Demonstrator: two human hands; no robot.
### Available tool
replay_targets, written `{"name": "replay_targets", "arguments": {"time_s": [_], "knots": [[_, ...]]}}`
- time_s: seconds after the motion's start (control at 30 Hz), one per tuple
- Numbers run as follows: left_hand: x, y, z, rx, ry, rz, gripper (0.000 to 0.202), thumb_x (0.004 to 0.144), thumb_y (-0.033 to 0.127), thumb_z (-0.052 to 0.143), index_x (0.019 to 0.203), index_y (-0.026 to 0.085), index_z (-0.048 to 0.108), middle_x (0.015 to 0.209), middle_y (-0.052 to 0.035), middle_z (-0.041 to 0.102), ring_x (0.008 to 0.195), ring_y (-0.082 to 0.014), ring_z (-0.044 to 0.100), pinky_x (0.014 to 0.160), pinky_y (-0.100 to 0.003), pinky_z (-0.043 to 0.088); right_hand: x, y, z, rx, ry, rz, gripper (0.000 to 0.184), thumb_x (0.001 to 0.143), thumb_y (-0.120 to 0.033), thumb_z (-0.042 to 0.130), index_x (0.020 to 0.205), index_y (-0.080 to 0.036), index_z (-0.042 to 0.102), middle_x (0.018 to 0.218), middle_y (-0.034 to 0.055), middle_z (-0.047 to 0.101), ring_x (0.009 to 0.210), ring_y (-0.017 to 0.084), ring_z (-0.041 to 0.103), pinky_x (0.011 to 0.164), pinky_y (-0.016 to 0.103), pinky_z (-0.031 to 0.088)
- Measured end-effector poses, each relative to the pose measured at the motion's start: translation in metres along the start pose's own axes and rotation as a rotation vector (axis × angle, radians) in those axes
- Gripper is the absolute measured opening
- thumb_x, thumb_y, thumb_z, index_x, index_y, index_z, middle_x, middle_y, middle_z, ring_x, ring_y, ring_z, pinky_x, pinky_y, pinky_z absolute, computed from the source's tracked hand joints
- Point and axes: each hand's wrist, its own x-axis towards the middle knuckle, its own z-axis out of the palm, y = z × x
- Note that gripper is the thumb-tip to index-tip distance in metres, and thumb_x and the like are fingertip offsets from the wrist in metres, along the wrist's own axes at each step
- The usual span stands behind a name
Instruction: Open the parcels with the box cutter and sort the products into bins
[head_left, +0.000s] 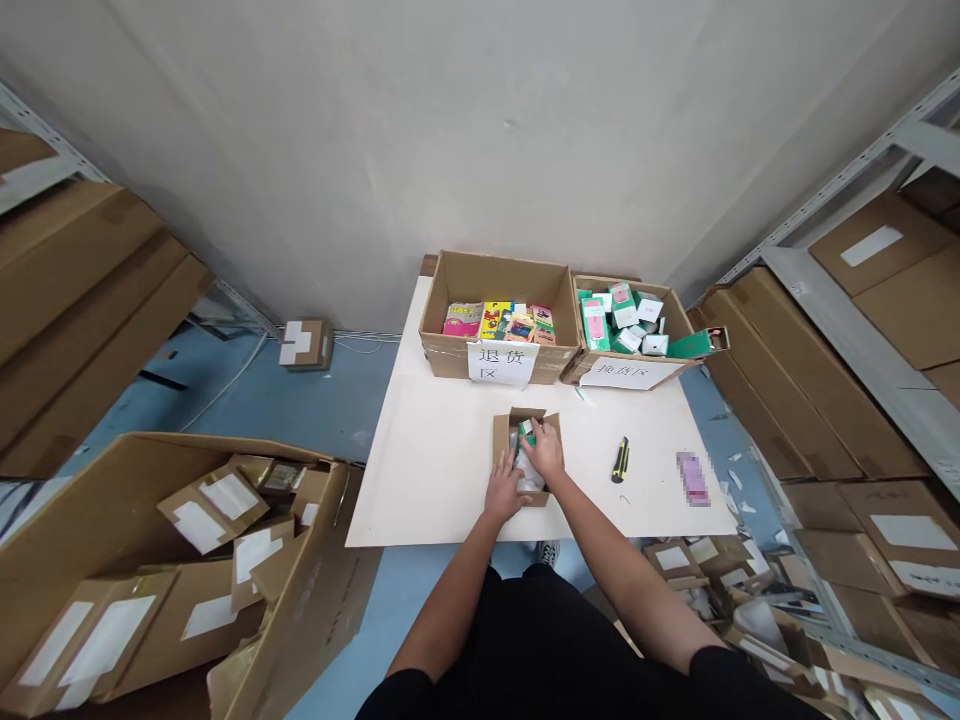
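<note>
A small open cardboard parcel (504,432) sits on the white table (427,470) in front of me. My left hand (502,490) rests on its left side with the fingers curled on the flap and the white wrapping. My right hand (543,450) reaches inside the parcel, fingers closed around a small green and white box (528,430) among white packing. Most of that box is hidden by my fingers.
At the table's back stand two labelled cartons, one with colourful packs (498,320), one with green and white boxes (626,318). A yellow-black utility knife (620,459) and a pink item (693,478) lie to the right. A big carton of parcels (187,540) stands left; shelves flank both sides.
</note>
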Motion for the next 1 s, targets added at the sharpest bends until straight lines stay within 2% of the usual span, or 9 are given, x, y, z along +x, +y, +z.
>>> {"name": "replay_targets", "arguments": {"time_s": [0.1, 0.2, 0.3, 0.43, 0.5, 0.6, 0.77, 0.87, 1.0], "knots": [[0.001, -0.004, -0.001, -0.051, 0.023, 0.033, 0.032, 0.074, 0.032, 0.091, 0.097, 0.021, 0.072, 0.179, -0.0085, 0.017, 0.165, -0.0412, 0.010, 0.127, -0.067, 0.027, -0.010, -0.005, -0.003, -0.035, -0.014, 0.049, 0.057, 0.103, -0.048, 0.055, 0.146, -0.013, 0.064, 0.122, 0.0195, 0.064, 0.122, 0.036, 0.051, 0.109, 0.045, 0.043], [0.000, -0.005, -0.003, -0.079, 0.002, 0.034, 0.026, 0.071, 0.027, 0.092, 0.087, 0.021, 0.072, 0.178, -0.0071, 0.020, 0.164, -0.0424, 0.009, 0.128, -0.068, 0.025, -0.011, -0.010, -0.005, -0.049, -0.028, 0.089, 0.046, 0.099, -0.046, 0.061, 0.132, -0.015, 0.072, 0.136, 0.0201, 0.058, 0.131, 0.037, 0.046, 0.113, 0.046, 0.039], [0.000, -0.004, -0.006, -0.083, -0.015, 0.022, 0.027, 0.070, 0.026, 0.093, 0.088, 0.020, 0.074, 0.178, -0.0076, 0.020, 0.165, -0.0419, 0.008, 0.130, -0.069, 0.020, -0.005, -0.014, -0.009, -0.045, -0.078, 0.099, 0.046, 0.093, -0.041, 0.067, 0.130, -0.014, 0.069, 0.149, 0.0202, 0.052, 0.137, 0.036, 0.043, 0.115, 0.046, 0.038], [-0.001, -0.002, -0.009, -0.065, -0.042, 0.016, 0.027, 0.070, 0.029, 0.094, 0.089, 0.020, 0.077, 0.178, -0.0090, 0.021, 0.165, -0.0418, 0.005, 0.131, -0.068, 0.016, 0.004, -0.027, -0.012, -0.081, -0.198, 0.121, 0.047, 0.093, -0.039, 0.066, 0.133, -0.014, 0.063, 0.139, 0.0194, 0.059, 0.129, 0.034, 0.054, 0.104, 0.040, 0.048], [-0.003, -0.002, -0.011, -0.041, -0.056, -0.001, 0.031, 0.069, 0.031, 0.095, 0.093, 0.019, 0.079, 0.177, -0.0117, 0.024, 0.165, -0.0410, 0.006, 0.132, -0.064, 0.017, 0.003, -0.036, -0.010, -0.110, -0.199, 0.118, 0.048, 0.092, -0.031, 0.065, 0.138, -0.016, 0.060, 0.138, 0.0193, 0.059, 0.128, 0.034, 0.055, 0.100, 0.040, 0.050], [-0.007, -0.004, -0.011, 0.005, -0.045, -0.021, 0.034, 0.072, 0.039, 0.092, 0.098, 0.019, 0.081, 0.175, -0.0135, 0.029, 0.164, -0.0387, 0.013, 0.133, -0.057, 0.022, -0.002, -0.045, -0.002, -0.125, -0.174, 0.067, 0.060, 0.088, -0.021, 0.065, 0.148, -0.021, 0.055, 0.142, 0.0201, 0.057, 0.132, 0.036, 0.054, 0.102, 0.042, 0.050], [-0.009, -0.012, -0.013, 0.056, -0.019, 0.026, 0.036, 0.083, 0.057, 0.077, 0.092, 0.023, 0.082, 0.174, -0.0095, 0.032, 0.164, -0.0351, 0.015, 0.134, -0.052, 0.023, -0.006, -0.050, 0.002, -0.121, -0.207, -0.045, 0.047, 0.085, -0.015, 0.062, 0.130, -0.025, 0.070, 0.147, 0.0163, 0.058, 0.139, 0.039, 0.050, 0.107, 0.046, 0.048], [-0.007, -0.014, -0.024, 0.079, -0.034, 0.021, 0.031, 0.083, 0.052, 0.079, 0.092, 0.023, 0.083, 0.175, -0.0091, 0.030, 0.164, -0.0352, 0.015, 0.134, -0.052, 0.022, 0.000, -0.054, -0.010, -0.111, -0.162, -0.085, 0.046, 0.085, -0.015, 0.062, 0.128, -0.027, 0.070, 0.150, 0.0118, 0.057, 0.140, 0.036, 0.048, 0.107, 0.044, 0.048], [-0.006, -0.018, -0.047, 0.117, -0.036, -0.029, 0.023, 0.080, 0.043, 0.085, 0.091, 0.023, 0.084, 0.175, -0.0066, 0.031, 0.164, -0.0375, 0.018, 0.133, -0.056, 0.021, 0.014, -0.070, -0.039, -0.062, -0.078, -0.156, 0.044, 0.088, -0.018, 0.061, 0.130, -0.026, 0.070, 0.150, 0.0104, 0.057, 0.140, 0.035, 0.045, 0.111, 0.042, 0.045]]}}
